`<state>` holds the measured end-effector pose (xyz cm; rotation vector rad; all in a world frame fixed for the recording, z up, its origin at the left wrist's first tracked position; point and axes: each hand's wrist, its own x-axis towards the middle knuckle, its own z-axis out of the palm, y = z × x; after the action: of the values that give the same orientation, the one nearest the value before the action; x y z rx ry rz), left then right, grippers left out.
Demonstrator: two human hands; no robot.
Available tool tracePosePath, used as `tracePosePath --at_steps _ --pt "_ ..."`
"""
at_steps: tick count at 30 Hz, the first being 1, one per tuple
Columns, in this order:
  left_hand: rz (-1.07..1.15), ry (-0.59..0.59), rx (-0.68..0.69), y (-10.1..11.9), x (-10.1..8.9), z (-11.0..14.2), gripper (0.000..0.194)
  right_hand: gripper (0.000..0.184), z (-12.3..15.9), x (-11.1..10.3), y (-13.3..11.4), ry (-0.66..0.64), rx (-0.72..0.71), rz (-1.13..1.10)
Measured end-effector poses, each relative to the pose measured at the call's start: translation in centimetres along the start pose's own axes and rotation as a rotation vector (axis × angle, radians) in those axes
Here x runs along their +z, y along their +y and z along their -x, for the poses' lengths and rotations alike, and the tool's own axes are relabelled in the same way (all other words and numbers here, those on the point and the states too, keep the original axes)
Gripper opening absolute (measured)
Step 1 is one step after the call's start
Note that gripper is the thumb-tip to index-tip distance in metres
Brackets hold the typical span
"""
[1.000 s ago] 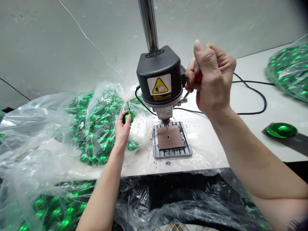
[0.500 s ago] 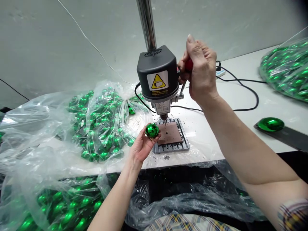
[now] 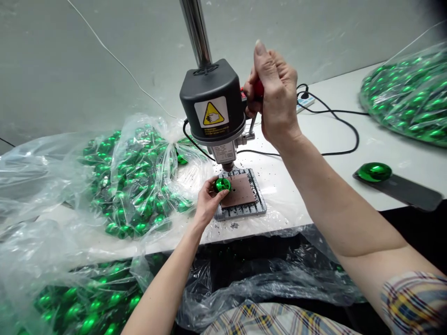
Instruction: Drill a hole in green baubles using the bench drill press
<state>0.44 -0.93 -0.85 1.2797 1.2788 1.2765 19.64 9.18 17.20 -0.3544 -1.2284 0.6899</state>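
A shiny green ball (image 3: 222,184) is held in the fingers and thumb of my left hand (image 3: 209,200). It is over the left part of a brown square plate (image 3: 242,193), beside the plate's small hole. That plate lies on the slotted grey base (image 3: 258,207) of a small drill press (image 3: 211,100), and dark shavings are scattered around. The drill chuck (image 3: 228,166) hangs just above and right of the ball. My right hand (image 3: 275,93) is closed around the red knob (image 3: 258,88) of the press lever, high at the machine's right side.
A clear plastic bag of green balls (image 3: 132,186) lies left of the press; more bagged balls (image 3: 412,93) stand at the far right. A green ball (image 3: 375,172) rests on a dark flat object (image 3: 412,190). A black cable (image 3: 335,111) crosses the table to a power strip (image 3: 305,103).
My left hand has carried the green ball from beside the bag, rightward to the plate, turning it on the way. My right hand has stayed on the lever knob.
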Motion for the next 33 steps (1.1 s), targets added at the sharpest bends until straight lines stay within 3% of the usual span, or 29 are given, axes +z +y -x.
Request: tracePosePath --at_steps 7,12,20,27,33 --pt "-0.376 -0.049 0.253 -0.9 0.6 -0.9 0.052 0.064 0.8 0.7 -2.0 0.025 0.057 0.044" --pt "-0.418 -0.113 0.382 -1.1 1.0 -0.9 0.049 0.065 0.7 0.8 -1.9 0.03 0.037 0.03" --pt "-0.288 -0.075 0.24 -2.1 1.3 -0.2 0.06 0.058 0.0 0.0 -0.5 -0.019 -0.02 -0.016" --pt "-0.296 -0.081 0.307 -1.9 1.5 -0.5 0.056 0.061 0.0 0.0 -0.5 -0.016 -0.022 0.031" --pt "-0.247 -0.064 0.26 -1.7 1.9 -0.9 0.055 0.061 0.3 0.2 -0.8 -0.033 -0.026 0.04"
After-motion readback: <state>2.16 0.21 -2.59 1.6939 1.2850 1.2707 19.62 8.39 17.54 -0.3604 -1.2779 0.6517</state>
